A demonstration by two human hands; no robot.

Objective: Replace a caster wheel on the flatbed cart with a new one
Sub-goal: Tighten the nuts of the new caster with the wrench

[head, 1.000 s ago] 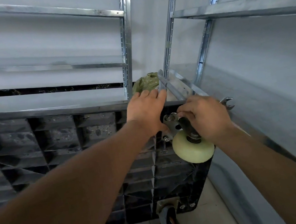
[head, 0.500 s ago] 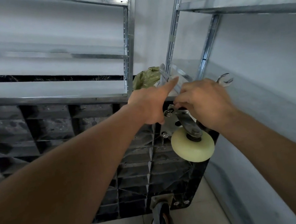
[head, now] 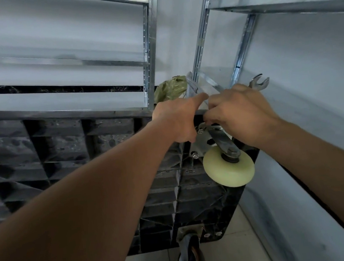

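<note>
The black flatbed cart (head: 61,158) stands on its side with its ribbed underside facing me. A caster with a cream wheel (head: 229,168) and a metal bracket (head: 206,139) sits at the cart's upper right corner. My left hand (head: 178,120) rests at the cart's top edge beside the bracket, index finger pointing right. My right hand (head: 241,112) grips a wrench (head: 259,82) whose open jaw sticks out above the knuckles, fingers curled down at the bracket's top. An old dark caster (head: 191,257) is fixed at the lower corner.
Metal shelving uprights (head: 149,45) and shelves (head: 281,2) stand close behind and to the right. A green plastic bag (head: 170,89) lies behind the cart's top edge. A grey shelf panel (head: 312,155) runs along the right, tiled floor (head: 237,253) below.
My left hand went from lying flat over the cart edge to a curled pose with the index finger pointing right. My right hand shifted slightly up at the bracket. The view tilted.
</note>
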